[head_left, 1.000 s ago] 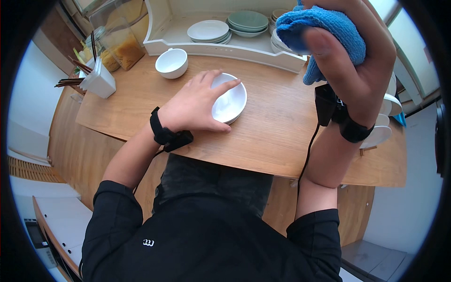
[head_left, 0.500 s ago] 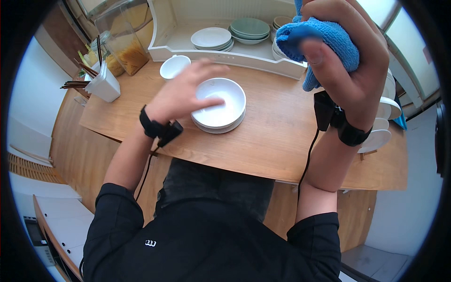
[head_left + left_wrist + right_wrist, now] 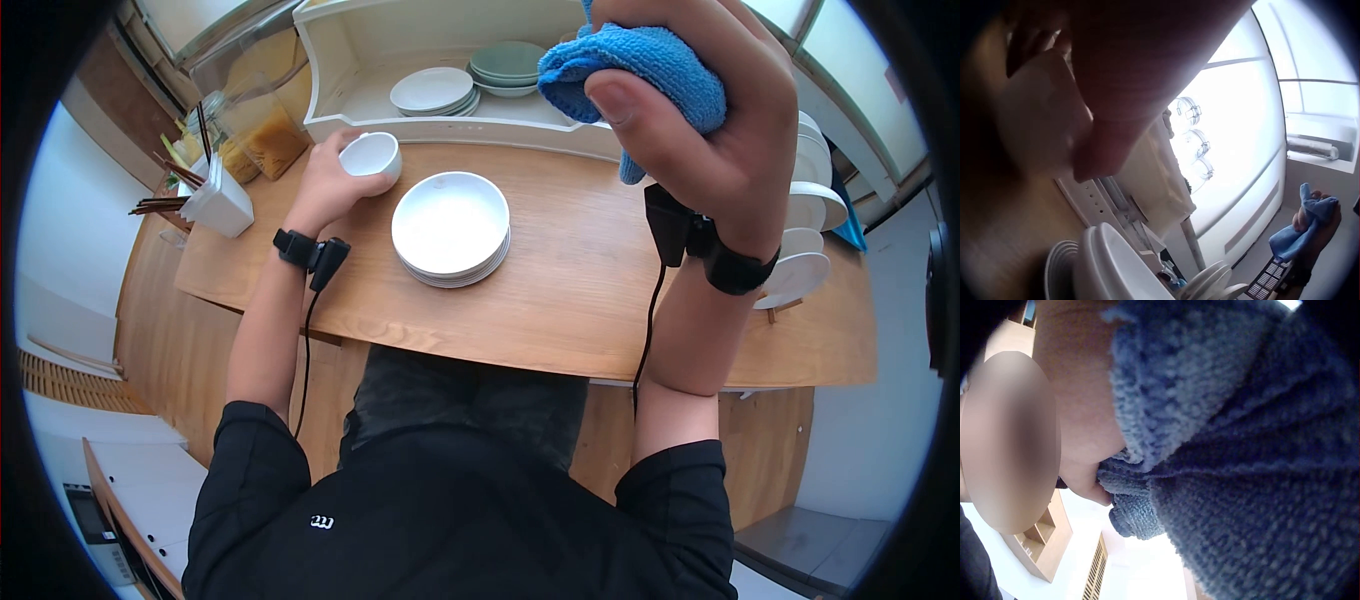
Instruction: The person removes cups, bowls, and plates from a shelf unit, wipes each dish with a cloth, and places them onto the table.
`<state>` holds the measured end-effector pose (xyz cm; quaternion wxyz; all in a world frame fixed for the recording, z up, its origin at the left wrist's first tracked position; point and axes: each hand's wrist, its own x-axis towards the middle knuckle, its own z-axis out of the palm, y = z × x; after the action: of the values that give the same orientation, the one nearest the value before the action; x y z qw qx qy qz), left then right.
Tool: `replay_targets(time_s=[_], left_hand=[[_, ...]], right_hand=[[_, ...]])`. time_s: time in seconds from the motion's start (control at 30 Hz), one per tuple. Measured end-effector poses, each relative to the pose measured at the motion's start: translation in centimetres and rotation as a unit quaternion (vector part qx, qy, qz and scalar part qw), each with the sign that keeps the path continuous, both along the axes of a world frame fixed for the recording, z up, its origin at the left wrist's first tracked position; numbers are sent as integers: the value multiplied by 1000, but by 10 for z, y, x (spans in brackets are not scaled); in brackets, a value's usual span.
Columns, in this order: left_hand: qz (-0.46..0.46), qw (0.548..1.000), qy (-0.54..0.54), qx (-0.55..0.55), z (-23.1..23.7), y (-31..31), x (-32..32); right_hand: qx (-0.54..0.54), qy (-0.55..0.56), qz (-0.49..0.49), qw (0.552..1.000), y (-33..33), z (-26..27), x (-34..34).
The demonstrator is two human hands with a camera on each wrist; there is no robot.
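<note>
A small white cup (image 3: 372, 157) stands near the table's back left, and my left hand (image 3: 331, 187) grips it, thumb at its front right side and fingers behind its left. The left wrist view shows the same cup (image 3: 1044, 115), dim and blurred, against the left hand (image 3: 1129, 69). My right hand (image 3: 715, 120) is raised over the table's right part, its fingers curled round a crumpled blue cloth (image 3: 665, 75). That cloth (image 3: 1260, 487) fills much of the right wrist view. Right of the cup, a white bowl (image 3: 450, 222) sits on a stack of white dishes.
At the back, a cream shelf (image 3: 460, 132) holds white plates (image 3: 432, 90) and green plates (image 3: 507, 62). A white chopstick holder (image 3: 222, 205) and a container of yellow food (image 3: 270, 145) stand at the left. White dishes (image 3: 797, 275) stand upright in a rack at the right.
My left hand has left the bowl stack, moved left and back, and taken hold of the small cup. The right hand still grips the cloth and appears slightly further left.
</note>
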<state>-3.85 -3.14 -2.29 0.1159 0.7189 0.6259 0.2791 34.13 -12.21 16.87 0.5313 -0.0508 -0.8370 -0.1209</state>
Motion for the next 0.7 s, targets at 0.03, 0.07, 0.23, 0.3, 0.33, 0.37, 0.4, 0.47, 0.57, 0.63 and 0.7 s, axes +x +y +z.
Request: replay_targets(time_s=[0.03,0.07,0.23,0.3,0.33,0.37,0.4,0.47,0.57,0.63,0.7], left_hand=[[-1,999,-42,4,8,-7,4],[-2,997,-83,8,16,-14,8],[-47,991,-77,103,52,-64,50],[-118,985,-65,109,57,-80,69],[-130,984,-64,103,54,-85,78],[-131,984,-64,102,48,-87,84],[-148,983,-71,85,39,-88,90],[-166,983,-64,42,34,-95,99],[-152,986,-66,5,27,-102,106],[-156,986,-61,-4,22,-102,106],[-151,984,-75,50,17,-109,107]], right_hand=[[4,-3,-4,1000,0,1,1],[4,-2,-7,1000,2,1,2],[-19,29,79,996,6,0,0],[13,9,42,999,9,4,4],[46,-12,8,999,9,4,7],[44,-12,7,999,9,4,6],[49,-6,9,999,9,3,5],[54,0,9,998,7,4,5],[45,-10,11,999,5,1,6],[-39,42,65,996,4,-2,2],[-20,40,84,995,-8,4,-1]])
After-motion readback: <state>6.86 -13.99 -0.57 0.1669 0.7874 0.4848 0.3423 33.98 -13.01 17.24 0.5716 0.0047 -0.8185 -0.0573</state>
